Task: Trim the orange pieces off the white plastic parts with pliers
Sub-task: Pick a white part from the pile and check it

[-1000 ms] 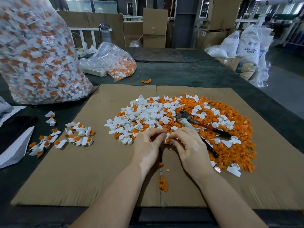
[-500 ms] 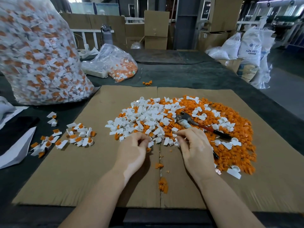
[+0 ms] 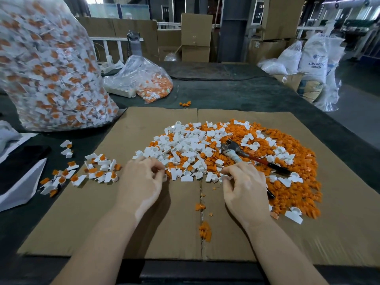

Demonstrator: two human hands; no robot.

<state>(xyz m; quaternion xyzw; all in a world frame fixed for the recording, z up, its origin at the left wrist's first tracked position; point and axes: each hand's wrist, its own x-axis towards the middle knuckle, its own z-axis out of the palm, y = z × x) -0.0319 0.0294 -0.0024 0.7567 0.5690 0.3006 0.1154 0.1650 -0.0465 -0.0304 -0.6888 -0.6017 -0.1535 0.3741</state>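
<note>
Dark table [image 3: 236, 95]: cardboard sheet [image 3: 115, 219], two parts bags [image 3: 47, 68].

Single head-worn wide-angle view, facing forward and down, close over cardboard sheet [image 3: 102, 212]

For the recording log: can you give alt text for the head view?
Two bare hands, left hand and right hand, pick at the near edge of a heap of white parts and orange scraps on cardboard. Pliers lie on the heap.
</note>
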